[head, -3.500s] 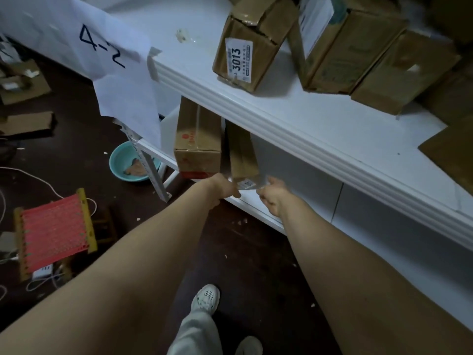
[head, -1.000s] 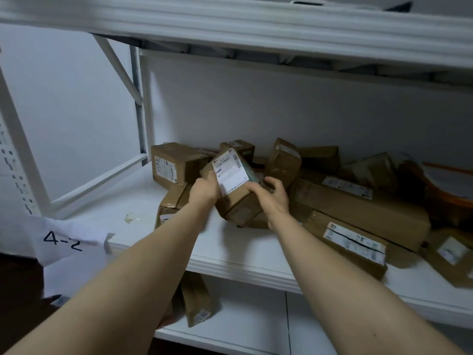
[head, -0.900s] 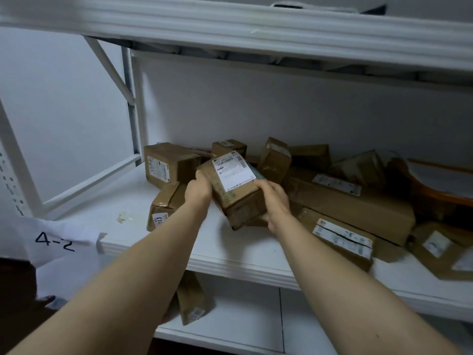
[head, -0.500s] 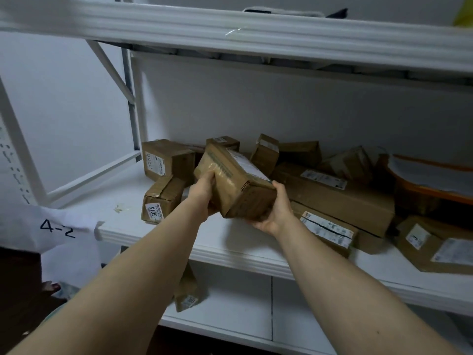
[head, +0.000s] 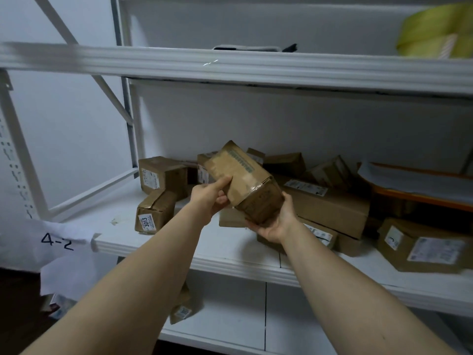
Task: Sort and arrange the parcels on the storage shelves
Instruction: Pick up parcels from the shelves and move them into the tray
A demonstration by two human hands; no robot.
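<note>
Change: the held parcel (head: 240, 175) has been turned over. Its white label no longer faces the camera, and it sits higher, off the heap.
Meaning: label likely read; placing comes next.
Hands: left hand (head: 208, 198) pinches the parcel's near edge, thumb on top; right hand (head: 276, 222) cups its lower end.
Where: in the air over the middle shelf (head: 230, 242).
Edges: upper shelf lip (head: 256, 70) at 12 o'clock, well apart.
Room: bare shelf at 7 o'clock, beside the 3013 parcel (head: 156, 211); long box (head: 330, 206) crowds 3 o'clock.
</note>
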